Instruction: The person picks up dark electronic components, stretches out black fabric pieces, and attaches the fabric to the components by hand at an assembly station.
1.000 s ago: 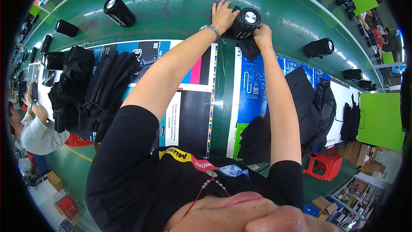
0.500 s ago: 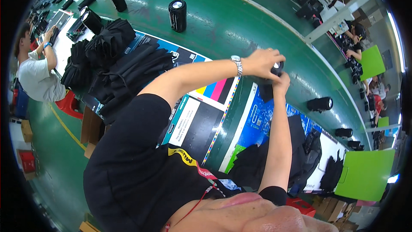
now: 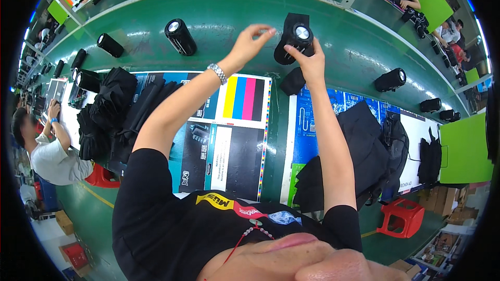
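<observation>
My right hand point(image 3: 309, 62) grips a black cylindrical speaker point(image 3: 302, 47), with the thumb on its near side and the fingers round its right side. The silver round end of the speaker faces up. A flat black piece, apparently fabric point(image 3: 296, 19), shows behind it, and a dark mass beside its left side is hard to make out. My left hand point(image 3: 251, 44), with a metal watch at the wrist, hovers to the left of the speaker with fingers bent and apart, holding nothing. A black bundle point(image 3: 293, 81) lies just below the speaker, at the belt's near edge.
More black speakers point(image 3: 180, 37) stand or lie along the green belt point(image 3: 229, 10). Black cloth bags are heaped on the left point(image 3: 115, 91) and right point(image 3: 359, 140) of the printed table sheets point(image 3: 237, 158). A co-worker point(image 3: 49, 151) sits far left. A red stool point(image 3: 400, 217) stands at lower right.
My left hand has come off the speaker and moved left. My right hand keeps hold of it. The view has turned, so the belt and table appear shifted.
</observation>
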`<state>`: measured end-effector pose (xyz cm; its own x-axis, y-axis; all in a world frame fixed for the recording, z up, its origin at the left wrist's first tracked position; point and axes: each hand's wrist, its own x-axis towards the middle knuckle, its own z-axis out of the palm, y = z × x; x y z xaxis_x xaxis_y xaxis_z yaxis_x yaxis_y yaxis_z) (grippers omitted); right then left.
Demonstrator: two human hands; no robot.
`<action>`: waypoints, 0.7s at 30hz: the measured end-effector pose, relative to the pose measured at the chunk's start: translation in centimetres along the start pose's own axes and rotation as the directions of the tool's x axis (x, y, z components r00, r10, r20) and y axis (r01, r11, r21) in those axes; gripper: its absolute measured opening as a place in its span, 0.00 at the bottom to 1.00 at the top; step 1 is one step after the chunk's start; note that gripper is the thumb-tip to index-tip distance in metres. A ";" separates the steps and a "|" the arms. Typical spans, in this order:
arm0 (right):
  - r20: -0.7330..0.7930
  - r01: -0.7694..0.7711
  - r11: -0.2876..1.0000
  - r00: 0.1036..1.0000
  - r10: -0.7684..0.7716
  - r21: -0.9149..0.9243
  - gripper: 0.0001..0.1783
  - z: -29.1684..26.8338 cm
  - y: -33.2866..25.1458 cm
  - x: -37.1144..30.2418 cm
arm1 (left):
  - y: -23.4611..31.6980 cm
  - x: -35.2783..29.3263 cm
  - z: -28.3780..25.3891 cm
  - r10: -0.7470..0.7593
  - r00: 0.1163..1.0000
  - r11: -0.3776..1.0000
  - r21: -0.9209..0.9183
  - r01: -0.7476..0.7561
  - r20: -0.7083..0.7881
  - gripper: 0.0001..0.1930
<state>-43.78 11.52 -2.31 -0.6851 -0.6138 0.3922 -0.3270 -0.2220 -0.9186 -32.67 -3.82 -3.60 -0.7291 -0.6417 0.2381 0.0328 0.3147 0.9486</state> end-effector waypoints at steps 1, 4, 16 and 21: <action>0.025 -0.010 0.999 1.000 0.011 -0.034 0.30 -0.1 0.7 -0.4 | 1.2 0.6 -0.1 0.108 0.994 0.994 -0.020 -0.107 0.007 0.22; 0.058 -0.036 0.997 0.998 0.039 -0.066 0.36 -0.3 1.9 -1.1 | 3.4 2.6 0.2 0.226 0.968 0.972 0.035 -0.231 0.107 0.20; -0.011 -0.162 0.948 0.986 0.165 -0.273 0.47 -2.2 1.0 0.7 | 3.7 8.6 3.1 0.277 0.842 0.681 0.524 -0.512 0.462 0.13; -0.003 -0.206 0.944 0.977 0.213 -0.257 0.52 -3.1 2.4 1.6 | 4.9 7.9 3.6 0.580 0.647 0.425 0.494 -0.759 0.495 0.11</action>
<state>-47.70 12.33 -3.71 -0.7410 -0.6447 0.1879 -0.3346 0.1119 -0.9357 -40.73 -4.79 2.17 -0.7908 0.1139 0.6014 0.2297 0.9659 0.1192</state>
